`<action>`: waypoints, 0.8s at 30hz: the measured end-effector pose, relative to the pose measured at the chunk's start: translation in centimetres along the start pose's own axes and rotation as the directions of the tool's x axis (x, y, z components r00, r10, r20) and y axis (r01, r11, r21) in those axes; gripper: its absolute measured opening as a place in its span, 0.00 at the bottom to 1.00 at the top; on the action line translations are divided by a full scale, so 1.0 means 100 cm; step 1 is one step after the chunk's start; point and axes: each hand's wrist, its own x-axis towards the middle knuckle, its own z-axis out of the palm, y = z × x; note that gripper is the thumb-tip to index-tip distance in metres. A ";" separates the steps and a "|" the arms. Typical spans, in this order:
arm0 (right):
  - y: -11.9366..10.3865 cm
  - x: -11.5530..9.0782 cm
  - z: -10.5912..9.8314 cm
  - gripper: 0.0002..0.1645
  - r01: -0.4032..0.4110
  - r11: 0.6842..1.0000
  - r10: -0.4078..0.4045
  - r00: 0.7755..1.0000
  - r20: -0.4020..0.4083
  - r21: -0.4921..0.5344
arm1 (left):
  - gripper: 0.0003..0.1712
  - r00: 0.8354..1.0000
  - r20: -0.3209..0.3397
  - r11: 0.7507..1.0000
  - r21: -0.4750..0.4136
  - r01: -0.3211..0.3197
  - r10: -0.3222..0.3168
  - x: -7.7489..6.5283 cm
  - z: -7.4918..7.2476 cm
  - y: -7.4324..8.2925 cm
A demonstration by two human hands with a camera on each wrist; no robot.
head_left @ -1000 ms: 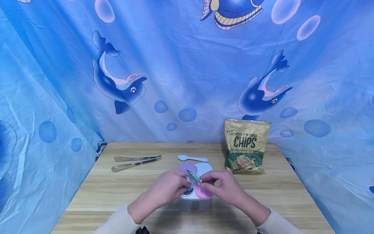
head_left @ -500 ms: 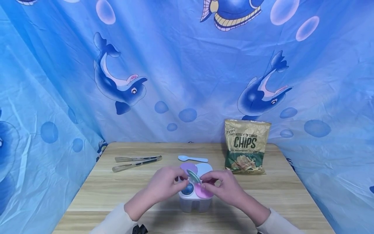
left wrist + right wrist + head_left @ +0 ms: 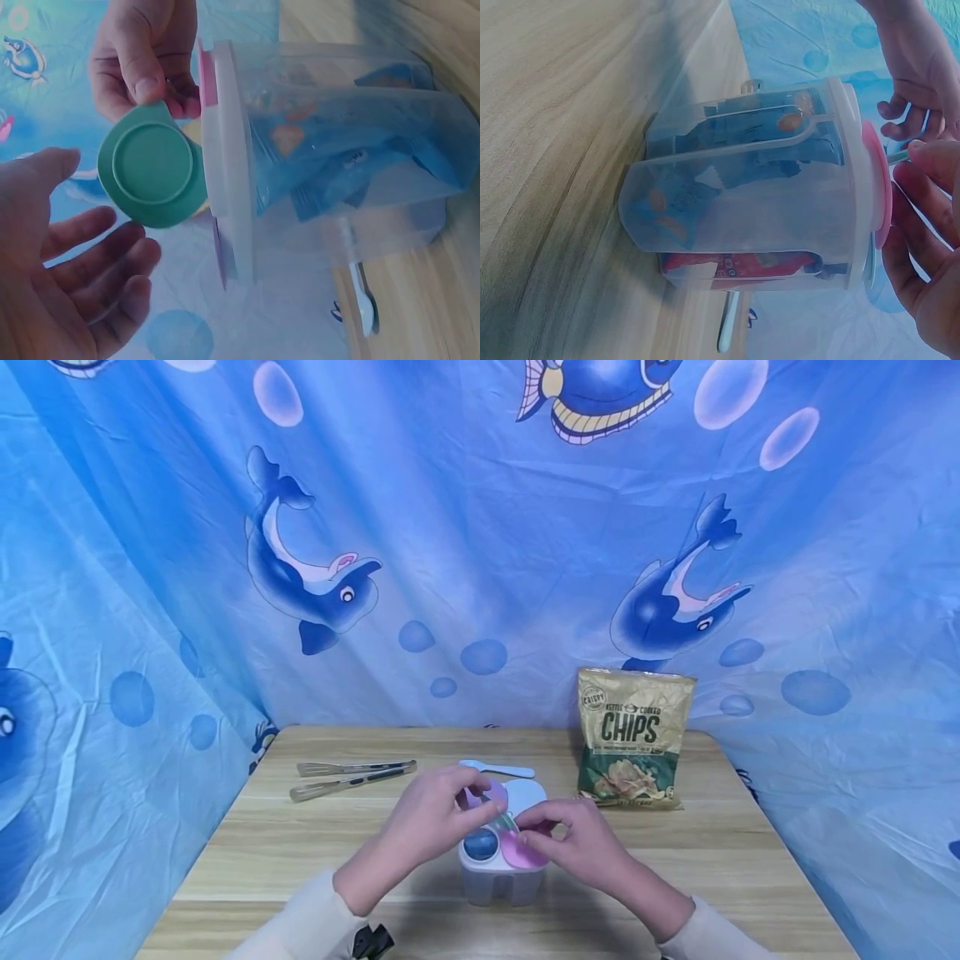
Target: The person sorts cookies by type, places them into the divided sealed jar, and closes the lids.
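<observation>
A translucent storage box (image 3: 780,187) with a white top stands on the table, small packets showing through its walls. Its green round lid (image 3: 154,165) is tilted up, and blue packaging (image 3: 481,844) shows in the opening in the head view. My right hand (image 3: 573,839) pinches the green lid's edge between thumb and fingers. Close beside the lid is my left hand (image 3: 75,262), fingers loosely bent and thumb apart, with nothing gripped; whether a fingertip touches the rim is unclear. A pink lid (image 3: 522,852) and a pale blue lid (image 3: 528,797) lie flat on the box top.
Metal tongs (image 3: 352,777) lie at the left on the wooden table (image 3: 247,860). Behind the box is a light blue spoon (image 3: 506,770). A chips bag (image 3: 633,739) stands at the back right, before a blue sea-print curtain (image 3: 480,543).
My left hand has moved up and away from the opening, over toward the lid and the purple lid behind it, uncovering the blue packaging. The right hand keeps holding the green lid.
</observation>
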 end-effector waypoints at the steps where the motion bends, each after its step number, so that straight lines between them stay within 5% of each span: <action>1: 0.000 0.000 0.000 0.09 0.001 1.000 -0.001 1.000 0.001 -0.002 | 0.13 1.000 0.016 1.000 -0.004 0.008 -0.008 0.001 0.000 0.001; 13: 0.008 -0.005 -0.012 0.15 0.050 0.999 -0.050 0.996 0.070 0.009 | 0.15 0.993 0.104 0.996 -0.065 0.059 -0.052 -0.004 0.000 -0.004; 24: 0.019 -0.020 -0.020 0.25 0.044 0.997 -0.040 0.997 0.067 -0.059 | 0.14 0.992 0.116 0.998 -0.052 -0.038 0.044 -0.038 -0.005 -0.024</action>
